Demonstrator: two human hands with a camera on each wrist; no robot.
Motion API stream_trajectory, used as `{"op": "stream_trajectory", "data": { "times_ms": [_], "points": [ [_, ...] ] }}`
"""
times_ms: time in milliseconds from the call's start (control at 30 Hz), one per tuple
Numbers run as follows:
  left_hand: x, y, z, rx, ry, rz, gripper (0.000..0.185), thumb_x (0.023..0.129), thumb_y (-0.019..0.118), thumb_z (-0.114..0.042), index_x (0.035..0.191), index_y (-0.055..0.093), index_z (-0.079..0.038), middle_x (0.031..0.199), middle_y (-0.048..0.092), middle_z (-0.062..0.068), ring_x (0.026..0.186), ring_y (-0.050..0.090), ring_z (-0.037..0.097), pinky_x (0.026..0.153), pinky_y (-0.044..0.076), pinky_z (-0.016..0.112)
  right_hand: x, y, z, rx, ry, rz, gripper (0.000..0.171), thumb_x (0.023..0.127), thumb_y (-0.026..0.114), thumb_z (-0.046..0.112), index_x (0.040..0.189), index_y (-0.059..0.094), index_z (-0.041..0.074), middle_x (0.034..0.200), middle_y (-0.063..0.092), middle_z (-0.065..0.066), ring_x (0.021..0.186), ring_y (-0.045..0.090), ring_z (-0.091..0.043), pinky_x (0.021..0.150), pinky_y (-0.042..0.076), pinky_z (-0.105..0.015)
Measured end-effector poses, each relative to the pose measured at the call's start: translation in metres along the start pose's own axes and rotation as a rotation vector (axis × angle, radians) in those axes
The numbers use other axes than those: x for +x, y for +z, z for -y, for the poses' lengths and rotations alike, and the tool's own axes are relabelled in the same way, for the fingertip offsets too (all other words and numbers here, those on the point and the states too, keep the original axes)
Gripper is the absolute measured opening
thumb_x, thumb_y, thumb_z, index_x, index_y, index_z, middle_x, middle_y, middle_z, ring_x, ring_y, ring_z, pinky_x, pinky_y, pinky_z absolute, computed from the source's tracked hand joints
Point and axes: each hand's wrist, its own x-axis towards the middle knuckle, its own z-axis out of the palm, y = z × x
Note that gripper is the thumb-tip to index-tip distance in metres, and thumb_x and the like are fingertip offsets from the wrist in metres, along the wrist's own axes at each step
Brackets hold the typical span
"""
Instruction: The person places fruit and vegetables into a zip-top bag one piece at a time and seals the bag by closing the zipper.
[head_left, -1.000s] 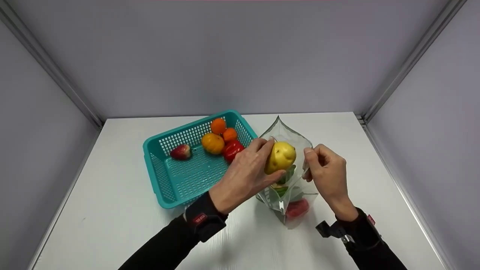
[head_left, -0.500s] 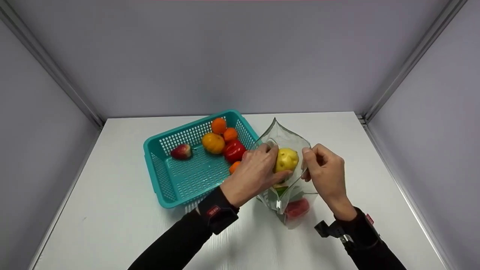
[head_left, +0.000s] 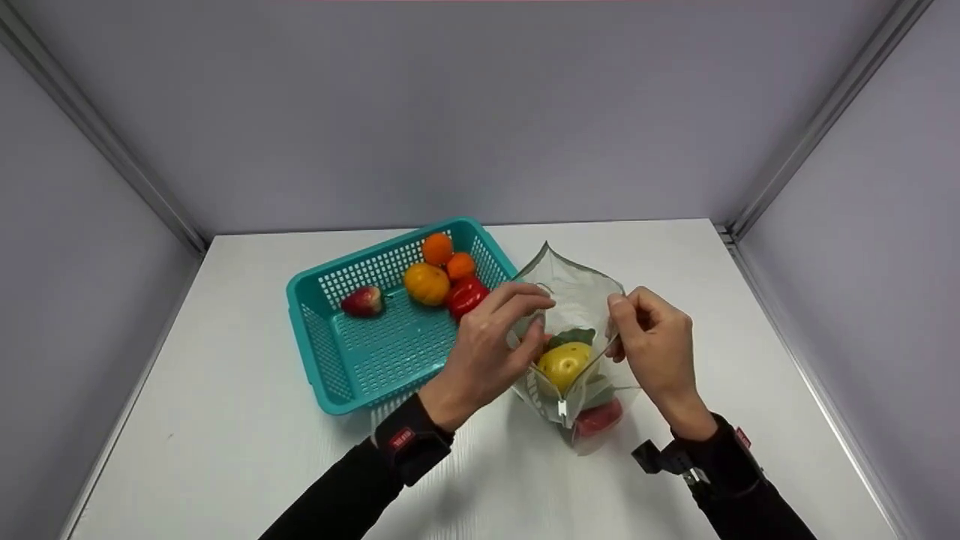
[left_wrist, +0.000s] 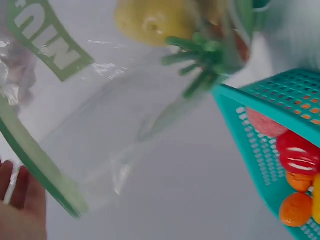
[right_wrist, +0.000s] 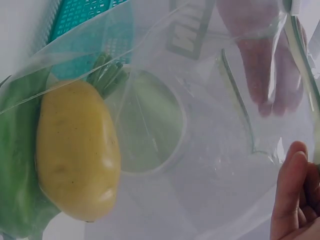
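Note:
In the head view, my right hand [head_left: 654, 337] pinches the right edge of the mouth of a clear zip bag [head_left: 577, 296]. Inside the bag, a yellow potato [head_left: 564, 365] lies against green vegetables [head_left: 574, 337]. A red item [head_left: 598, 418] shows through its lower part. My left hand [head_left: 491, 349] is by the left side of the mouth, fingers loosely bent, holding nothing. The right wrist view shows the potato [right_wrist: 77, 150] through the plastic beside a long green vegetable [right_wrist: 20, 160]. A green printed label [left_wrist: 50, 42] appears on the bag in the left wrist view.
A teal basket [head_left: 322, 352] stands left of the bag on the white table [head_left: 225, 420]. It holds a red bell pepper [head_left: 466, 298], a yellow-orange fruit [head_left: 426, 284], small oranges [head_left: 437, 249] and a dark red fruit [head_left: 363, 301]. Grey panels enclose the table.
The potato has left my left hand's grip and dropped deeper into the bag. My left hand has drawn back to the left with loosened fingers. The right hand keeps its hold on the edge.

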Motion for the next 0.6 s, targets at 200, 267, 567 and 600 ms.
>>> {"op": "stream_trajectory", "data": {
  "times_ms": [200, 267, 567, 600],
  "points": [
    [-0.009, -0.02, 0.021, 0.041, -0.072, -0.105, 0.019, 0.093, 0.064, 0.006, 0.109, 0.07, -0.002, 0.113, 0.064, 0.012, 0.096, 0.064, 0.023, 0.08, 0.059, 0.029, 0.001, -0.001, 0.001, 0.017, 0.0, -0.008, 0.035, 0.103, 0.061, 0.007, 0.069, 0.058, 0.0, 0.058, 0.059, -0.004, 0.042, 0.055, -0.014, 0.041, 0.047, -0.023],
    [-0.011, -0.024, 0.03, 0.07, -0.147, -0.072, 0.017, 0.095, 0.065, 0.004, 0.111, 0.069, -0.002, 0.114, 0.063, 0.012, 0.099, 0.065, 0.025, 0.084, 0.059, 0.029, 0.001, -0.001, 0.001, 0.01, 0.0, -0.01, 0.035, 0.103, 0.061, 0.007, 0.069, 0.058, 0.0, 0.058, 0.059, -0.004, 0.041, 0.055, -0.013, 0.041, 0.047, -0.023],
    [-0.024, -0.033, 0.066, 0.245, -0.377, 0.218, 0.022, 0.098, 0.071, -0.01, 0.12, 0.067, -0.006, 0.119, 0.062, 0.012, 0.101, 0.066, 0.026, 0.087, 0.059, 0.032, 0.001, 0.003, 0.001, -0.002, 0.007, -0.004, 0.035, 0.103, 0.061, 0.007, 0.069, 0.058, 0.001, 0.058, 0.059, -0.004, 0.041, 0.055, -0.013, 0.04, 0.047, -0.023],
    [-0.026, -0.034, 0.069, 0.258, -0.394, 0.255, 0.024, 0.099, 0.071, -0.011, 0.121, 0.066, -0.006, 0.119, 0.062, 0.012, 0.101, 0.065, 0.026, 0.087, 0.059, 0.032, 0.001, 0.003, 0.001, -0.002, 0.007, -0.003, 0.035, 0.103, 0.061, 0.007, 0.069, 0.058, 0.001, 0.058, 0.059, -0.004, 0.041, 0.055, -0.013, 0.041, 0.047, -0.023]
  ]
}}
